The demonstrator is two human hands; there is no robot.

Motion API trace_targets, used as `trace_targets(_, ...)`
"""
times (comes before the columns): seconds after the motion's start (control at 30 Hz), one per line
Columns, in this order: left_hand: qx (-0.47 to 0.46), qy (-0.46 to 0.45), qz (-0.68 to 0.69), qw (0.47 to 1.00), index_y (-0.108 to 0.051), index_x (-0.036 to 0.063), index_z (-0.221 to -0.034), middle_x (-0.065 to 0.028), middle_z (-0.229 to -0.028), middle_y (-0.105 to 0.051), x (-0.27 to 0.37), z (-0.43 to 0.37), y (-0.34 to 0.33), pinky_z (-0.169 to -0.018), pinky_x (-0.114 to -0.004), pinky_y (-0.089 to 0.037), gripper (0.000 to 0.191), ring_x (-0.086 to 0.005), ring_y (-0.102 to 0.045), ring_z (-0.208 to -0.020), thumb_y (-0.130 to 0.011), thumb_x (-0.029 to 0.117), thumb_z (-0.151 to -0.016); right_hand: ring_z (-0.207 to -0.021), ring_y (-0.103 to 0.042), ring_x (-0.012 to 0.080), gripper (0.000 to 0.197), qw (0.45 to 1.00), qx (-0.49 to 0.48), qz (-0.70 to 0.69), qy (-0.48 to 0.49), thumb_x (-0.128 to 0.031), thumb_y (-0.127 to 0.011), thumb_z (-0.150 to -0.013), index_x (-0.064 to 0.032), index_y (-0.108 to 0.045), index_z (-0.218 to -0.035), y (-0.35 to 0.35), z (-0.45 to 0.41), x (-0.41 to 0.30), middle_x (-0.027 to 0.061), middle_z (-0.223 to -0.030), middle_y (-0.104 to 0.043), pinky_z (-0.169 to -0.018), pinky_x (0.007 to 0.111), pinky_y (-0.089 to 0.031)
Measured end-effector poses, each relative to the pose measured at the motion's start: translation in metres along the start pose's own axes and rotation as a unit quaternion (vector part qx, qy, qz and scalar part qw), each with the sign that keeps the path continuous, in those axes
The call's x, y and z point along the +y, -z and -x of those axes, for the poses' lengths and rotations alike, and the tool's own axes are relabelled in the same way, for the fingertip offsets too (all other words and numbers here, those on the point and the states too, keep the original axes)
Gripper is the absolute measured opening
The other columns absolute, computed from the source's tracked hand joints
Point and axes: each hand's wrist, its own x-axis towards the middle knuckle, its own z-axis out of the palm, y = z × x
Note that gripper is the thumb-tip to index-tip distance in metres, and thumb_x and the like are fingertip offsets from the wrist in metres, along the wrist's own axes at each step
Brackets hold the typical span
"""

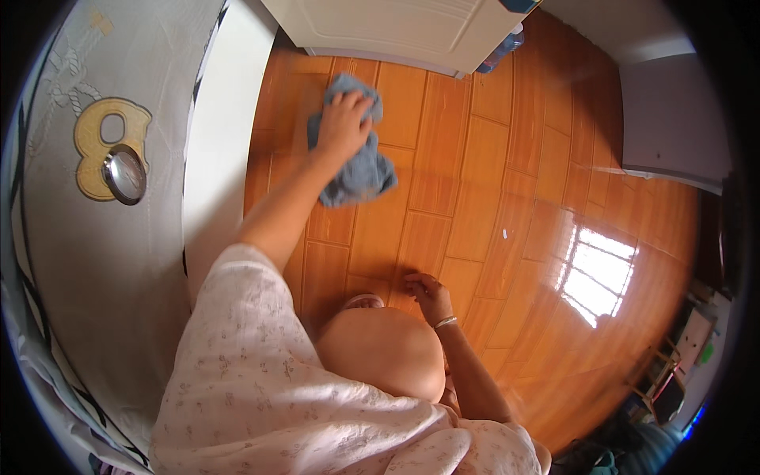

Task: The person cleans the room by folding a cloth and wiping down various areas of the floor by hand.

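My left hand [344,124] presses down on a crumpled blue-grey cloth [359,172], which lies on the wood-look tiled floor [442,160]. The fingers are bent over the cloth's upper part, and its lower part spreads out below the wrist. Near my bare knee, my right hand [428,292] hangs over the floor with loosely bent fingers and nothing in it. A bangle [445,322] is on that wrist. Part of one sandal [365,301] shows just beyond the knee.
A grey-covered bed [136,249] with a white side panel [222,101] runs along the left. Ahead stands a cream cabinet [404,27] with a blue bottle [502,50] beside it. A grey-white cabinet [671,119] is at right, a wooden chair [659,380] lower right.
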Motion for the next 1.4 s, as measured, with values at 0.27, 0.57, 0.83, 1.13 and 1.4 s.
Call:
trace_targets(0.27,-0.035,0.04,0.019,0.998,-0.063,0.0047,-0.115,-0.0122,-0.117,-0.056,0.047,0.092,0.033,-0.092,-0.044,-0.045,0.035,-0.0338,-0.051,-0.108,-0.065,0.01,-0.081,-0.08,-0.069,0.0217,0.016,0.995,0.007,0.03,0.092,-0.008,-0.058,-0.092,-0.0048,-0.068,-0.105,0.001,-0.025,0.003,0.0122,-0.091,-0.07,-0.071,0.032,-0.054)
trace_targets(0.57,-0.019,0.03,-0.031,0.999,-0.064,0.0055,-0.114,-0.0095,-0.117,-0.056,0.032,0.03,0.021,-0.088,-0.044,-0.047,0.032,-0.0318,-0.052,-0.107,-0.064,0.011,-0.083,-0.078,-0.068,0.0232,0.016,0.994,-0.016,0.085,0.062,-0.014,-0.061,-0.092,-0.0064,-0.069,-0.103,0.003,-0.001,0.012,0.0124,-0.09,-0.069,-0.07,0.033,-0.054)
trace_targets(0.83,-0.011,0.06,-0.01,0.998,-0.062,0.0047,-0.114,-0.0136,-0.116,-0.055,0.039,0.039,0.02,-0.089,-0.046,-0.046,0.032,-0.0342,-0.052,-0.108,-0.061,0.011,-0.082,-0.079,-0.068,0.0241,0.016,0.99,0.022,0.077,0.117,-0.011,-0.061,-0.091,-0.0045,-0.068,-0.103,0.001,-0.008,-0.001,0.0125,-0.096,-0.069,-0.069,0.033,-0.055)
trace_targets(1.13,-0.015,0.118,0.255,0.96,-0.058,0.001,-0.117,-0.0199,-0.115,-0.052,0.168,0.114,-0.009,-0.096,-0.044,-0.041,0.031,-0.0381,-0.05,-0.109,-0.059,0.022,-0.094,-0.121,-0.051,0.0337,0.06,0.95,0.165,0.134,0.229,-0.014,-0.07,-0.085,-0.0072,-0.044,-0.138,-0.014,-0.021,-0.047,0.018,-0.137,-0.047,-0.092,0.04,-0.049)
trace_targets(1.4,0.096,0.169,0.303,0.933,-0.065,0.0047,-0.098,-0.0138,-0.085,-0.067,0.094,0.067,0.007,-0.065,-0.036,-0.051,0.011,-0.0257,-0.067,-0.076,-0.065,0.007,-0.088,-0.14,-0.032,0.0344,0.08,0.922,0.196,0.288,0.172,-0.025,-0.074,-0.079,-0.0167,-0.035,-0.148,-0.019,-0.015,-0.023,0.0132,-0.153,-0.035,-0.111,0.049,-0.029)
